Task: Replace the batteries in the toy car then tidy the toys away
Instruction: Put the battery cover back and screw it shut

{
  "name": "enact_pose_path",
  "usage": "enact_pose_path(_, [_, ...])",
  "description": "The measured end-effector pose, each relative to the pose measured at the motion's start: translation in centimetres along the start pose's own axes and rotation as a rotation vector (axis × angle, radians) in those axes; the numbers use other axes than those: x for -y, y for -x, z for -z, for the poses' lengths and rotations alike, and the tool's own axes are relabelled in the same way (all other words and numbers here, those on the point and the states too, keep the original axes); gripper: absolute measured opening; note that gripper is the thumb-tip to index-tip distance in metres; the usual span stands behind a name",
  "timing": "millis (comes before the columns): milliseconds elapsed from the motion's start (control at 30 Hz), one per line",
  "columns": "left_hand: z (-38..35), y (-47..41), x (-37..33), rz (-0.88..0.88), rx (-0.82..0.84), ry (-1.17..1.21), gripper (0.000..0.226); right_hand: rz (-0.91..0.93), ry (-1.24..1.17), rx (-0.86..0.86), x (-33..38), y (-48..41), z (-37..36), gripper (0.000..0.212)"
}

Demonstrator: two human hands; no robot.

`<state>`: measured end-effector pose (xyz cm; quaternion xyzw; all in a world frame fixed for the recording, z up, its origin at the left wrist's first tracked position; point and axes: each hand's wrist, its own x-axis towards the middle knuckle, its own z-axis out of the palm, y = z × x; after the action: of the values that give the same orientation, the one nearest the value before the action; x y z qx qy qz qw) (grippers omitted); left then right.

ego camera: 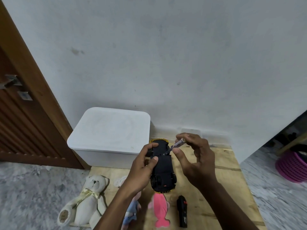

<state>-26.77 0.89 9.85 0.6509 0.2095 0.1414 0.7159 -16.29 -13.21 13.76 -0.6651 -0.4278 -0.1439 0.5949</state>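
Both bare forearms reach forward from the lower edge of the view; the left hand [144,165] has its grip closed around the upturned toy car [162,165], thumb pressed flat on the underside and fingers curled over the far side; the right hand [193,156] is raised just right of that grip, pinching a clear-handled screwdriver [174,145] between thumb and forefinger, remaining fingers loosely spread, tip angled down at the car's underside.

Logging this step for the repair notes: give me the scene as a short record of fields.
left hand: holds upturned black toy car with yellow trim
right hand: holds clear-handled screwdriver, tip on the car's underside
storage: lidded white plastic box
board: cream teddy bear, pink plush fish, black remote control
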Motion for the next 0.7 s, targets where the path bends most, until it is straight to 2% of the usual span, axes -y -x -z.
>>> enact_pose_path(100, [-0.01,0.01,-0.04,-0.005,0.002,-0.003,0.038,0.027,-0.005,0.037,-0.06,0.17,0.0,0.046])
enact_pose_path(167, [-0.09,0.03,-0.11,-0.006,-0.001,-0.006,0.038,0.016,0.013,-0.008,-0.08,0.21,-0.14,0.042])
enact_pose_path(267, [-0.2,0.08,-0.06,-0.002,0.001,0.0,0.039,-0.018,0.06,-0.08,0.21,0.07,-0.32,0.05])
enact_pose_path(400, [-0.22,0.13,-0.08,-0.014,0.007,-0.012,0.04,0.04,0.091,-0.098,0.36,-0.07,-0.43,0.054])
enact_pose_path(500, [-0.22,0.14,-0.2,-0.013,0.012,-0.006,0.04,0.059,0.059,-0.056,0.08,0.15,-0.15,0.057])
enact_pose_path(633, [-0.13,0.04,-0.27,-0.005,-0.001,0.0,0.039,-0.014,0.005,-0.018,0.25,0.32,-0.11,0.072])
enact_pose_path(700, [-0.08,0.05,-0.29,0.003,-0.007,0.007,0.038,0.014,0.045,-0.04,0.41,0.16,-0.12,0.069])
